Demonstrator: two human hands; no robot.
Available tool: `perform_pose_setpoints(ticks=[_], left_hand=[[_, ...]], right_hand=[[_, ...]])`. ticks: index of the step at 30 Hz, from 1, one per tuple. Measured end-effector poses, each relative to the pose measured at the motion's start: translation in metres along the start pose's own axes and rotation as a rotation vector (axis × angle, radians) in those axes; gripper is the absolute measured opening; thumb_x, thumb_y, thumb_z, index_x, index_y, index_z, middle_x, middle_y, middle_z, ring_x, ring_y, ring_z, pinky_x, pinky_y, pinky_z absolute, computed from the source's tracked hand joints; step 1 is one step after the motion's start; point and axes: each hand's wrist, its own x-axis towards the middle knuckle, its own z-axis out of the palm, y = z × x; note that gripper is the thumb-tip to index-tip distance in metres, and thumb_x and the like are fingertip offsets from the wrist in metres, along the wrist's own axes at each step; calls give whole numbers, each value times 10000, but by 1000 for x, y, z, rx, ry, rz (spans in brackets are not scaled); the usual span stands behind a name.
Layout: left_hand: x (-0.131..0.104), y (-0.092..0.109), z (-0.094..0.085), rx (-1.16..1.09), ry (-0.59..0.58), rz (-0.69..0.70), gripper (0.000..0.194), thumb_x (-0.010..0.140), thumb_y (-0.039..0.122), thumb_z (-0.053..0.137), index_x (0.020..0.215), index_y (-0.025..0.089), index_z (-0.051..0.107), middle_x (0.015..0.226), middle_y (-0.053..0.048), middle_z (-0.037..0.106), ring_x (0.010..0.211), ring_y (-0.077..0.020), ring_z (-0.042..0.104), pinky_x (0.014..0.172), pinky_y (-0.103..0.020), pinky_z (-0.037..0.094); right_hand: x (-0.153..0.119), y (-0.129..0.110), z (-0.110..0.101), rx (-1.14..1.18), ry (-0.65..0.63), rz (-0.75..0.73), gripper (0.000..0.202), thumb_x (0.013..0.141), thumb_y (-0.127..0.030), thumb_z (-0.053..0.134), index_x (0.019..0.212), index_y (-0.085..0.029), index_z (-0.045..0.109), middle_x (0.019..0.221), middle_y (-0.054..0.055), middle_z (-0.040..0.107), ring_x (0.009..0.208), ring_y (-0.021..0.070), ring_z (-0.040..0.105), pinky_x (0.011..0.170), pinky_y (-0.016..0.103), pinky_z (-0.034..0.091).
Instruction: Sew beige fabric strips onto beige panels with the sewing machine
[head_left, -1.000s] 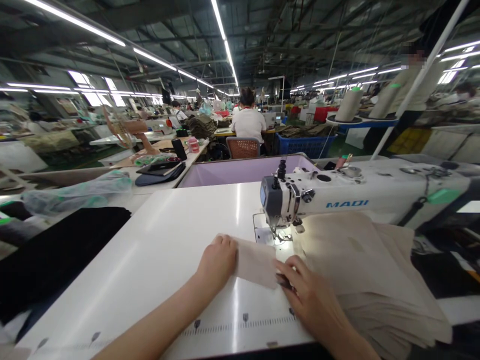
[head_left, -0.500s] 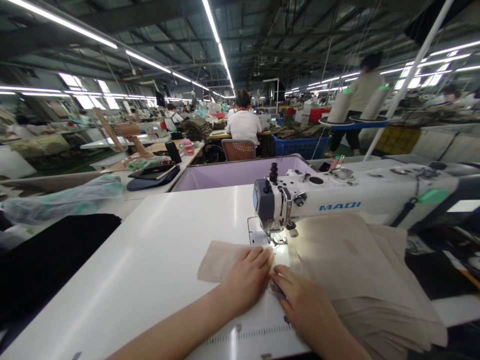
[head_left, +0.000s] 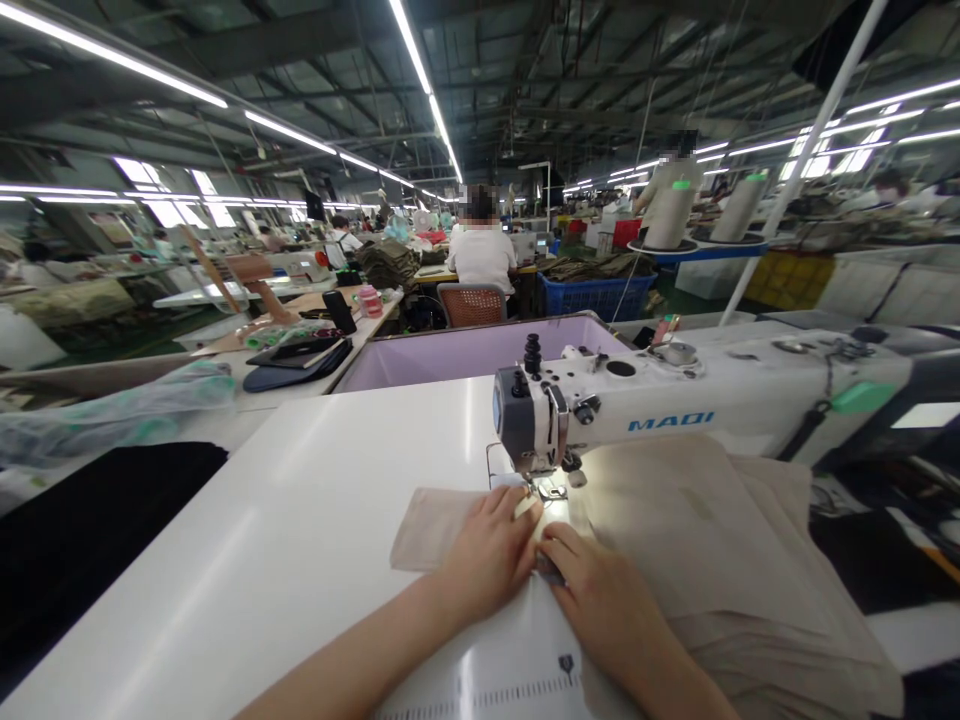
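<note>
A small beige fabric piece (head_left: 427, 525) lies on the white sewing table beside the needle area of a white sewing machine (head_left: 667, 410). My left hand (head_left: 491, 545) rests over the fabric's right end, fingers laid on it, their tips close to the presser foot (head_left: 553, 490). Just to the right, my right hand (head_left: 600, 600) is closed, its fingertips bent down near the left thumb. A dark greyish thing shows under those fingers; I cannot tell what it is. The machine's lamp lights the spot in front of the foot.
Several large beige fabric pieces (head_left: 720, 540) are stacked right of my right hand, partly under the machine arm. Black cloth (head_left: 112, 540) lies at left. Behind the table stand a lilac bin (head_left: 450, 355) and a seated person (head_left: 482, 250). Thread cones (head_left: 670, 215) stand at right.
My left fingers have shifted slightly forward and spread a little beside the presser foot. The right hand stays close by. The view has moved slightly, and a person in the background walked left.
</note>
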Motion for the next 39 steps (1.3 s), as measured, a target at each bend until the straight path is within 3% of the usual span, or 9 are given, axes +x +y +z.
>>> perform_pose_setpoints(ticks=[19, 24, 28, 31, 39], left_hand=[[0, -9, 3, 14, 20, 30, 380, 997, 237, 527, 1372, 178, 554, 1405, -139, 561, 1292, -317, 516, 1086, -507, 468], [-10, -3, 5, 62, 27, 77, 379, 990, 213, 527, 1364, 154, 556, 1433, -174, 546, 1319, -350, 508, 1069, -539, 488], [-26, 13, 2, -10, -12, 183, 356, 972, 127, 503, 1323, 125, 561, 1319, -159, 625, 1236, -304, 576, 1056, -462, 525], [-31, 17, -3, -61, -23, 209, 350, 972, 127, 490, 1314, 125, 559, 1265, -150, 644, 1209, -297, 588, 1054, -449, 533], [-9, -3, -9, -132, 2, 222, 261, 1022, 192, 410, 1178, 165, 618, 1140, -137, 664, 1110, -274, 619, 966, -441, 565]], right_hand=[[3, -1, 0, -17, -6, 16, 347, 882, -48, 520, 1133, -212, 695, 1201, 32, 696, 1024, 224, 678, 834, 293, 515], [-4, 1, 2, 33, -19, 17, 356, 868, -47, 510, 1125, -207, 697, 1200, 32, 699, 999, 224, 691, 834, 300, 525], [-13, 1, 4, 64, -51, 17, 471, 839, -11, 498, 1238, -202, 660, 1278, 51, 683, 1063, 228, 687, 901, 300, 516], [-14, 2, 5, 57, -54, 21, 437, 864, -21, 489, 1219, -203, 667, 1274, 57, 688, 1064, 234, 691, 891, 304, 521], [11, 2, -4, -27, -15, 35, 308, 903, -61, 515, 1134, -206, 660, 1117, 22, 725, 931, 222, 719, 736, 280, 514]])
